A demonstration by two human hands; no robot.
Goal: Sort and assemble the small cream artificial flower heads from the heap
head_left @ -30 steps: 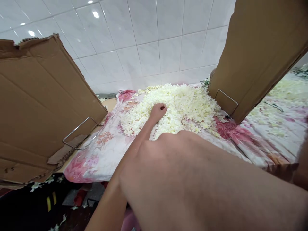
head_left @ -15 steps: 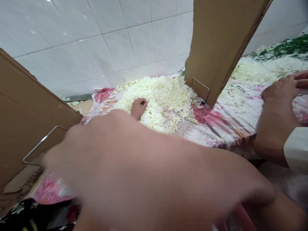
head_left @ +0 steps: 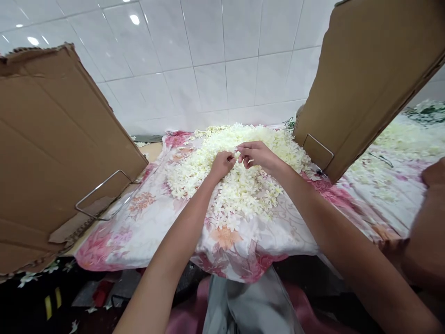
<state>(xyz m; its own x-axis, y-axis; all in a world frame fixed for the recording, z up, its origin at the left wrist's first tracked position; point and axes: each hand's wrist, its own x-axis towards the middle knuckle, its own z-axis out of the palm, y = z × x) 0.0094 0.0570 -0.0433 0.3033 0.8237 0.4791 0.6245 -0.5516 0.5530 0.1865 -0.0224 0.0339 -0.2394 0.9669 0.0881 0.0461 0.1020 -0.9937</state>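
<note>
A heap of small cream-white flowers [head_left: 239,195] lies spread over a floral cloth [head_left: 146,232]. Over the heap, my left hand [head_left: 222,166] has its fingers curled in a pinch. My right hand [head_left: 259,155] comes in from the right with bent fingers, its fingertips close together and almost meeting those of the left. Whatever sits between the fingertips of either hand is too small to make out. Both wrists hover low above the flowers.
Cardboard panels, one on the left [head_left: 59,139] and one on the right [head_left: 361,83], stand in wire holders [head_left: 104,188]. Behind is a tiled wall [head_left: 208,60]. Beyond the right panel are more flowers [head_left: 410,139] and another person's arm [head_left: 429,227].
My right hand, large and blurred near the camera before, has moved down and away to the flower heap beside my left hand. The view has shifted. The other person's hand has left view.
</note>
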